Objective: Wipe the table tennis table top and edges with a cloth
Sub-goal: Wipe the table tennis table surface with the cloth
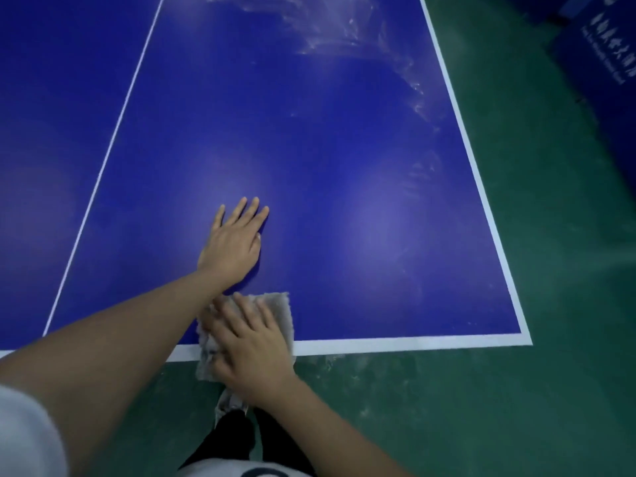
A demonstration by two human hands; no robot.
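Barrier [599,63] lettering at two o'clock was unreadable. Right hand [251,342] pressed cloth [280,313] flat-fingered over table [344,149] edge; left hand [234,242] lay flat, fingers slightly apart.

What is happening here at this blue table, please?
A person is wiping a table tennis table. The right hand presses a grey cloth flat on the white near edge line, and part of the cloth hangs over the edge. The left hand rests flat on the blue top. White smears remain at the far right.
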